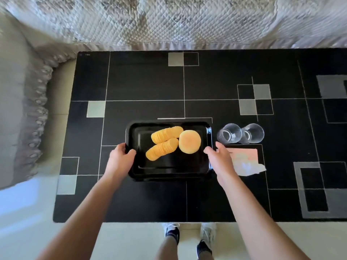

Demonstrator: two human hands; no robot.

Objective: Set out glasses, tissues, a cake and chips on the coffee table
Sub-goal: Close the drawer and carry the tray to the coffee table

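Observation:
A black tray [169, 171] lies on the black coffee table [142, 81] near its front edge. On the tray are two rows of yellow chips [164, 142] and a round yellow cake [189, 141]. My left hand [120, 158] grips the tray's left rim, thumb over the edge. My right hand [217, 158] is at the tray's right rim with its fingers straight. Two clear glasses [241, 133] stand side by side just right of the tray. A pack of tissues [246, 162] lies in front of the glasses, partly behind my right hand.
A sofa with a quilted cover [169, 19] runs along the table's far side and an armchair [16, 102] stands at the left. The table bears white lines and grey squares. My feet [189, 239] stand at its front edge.

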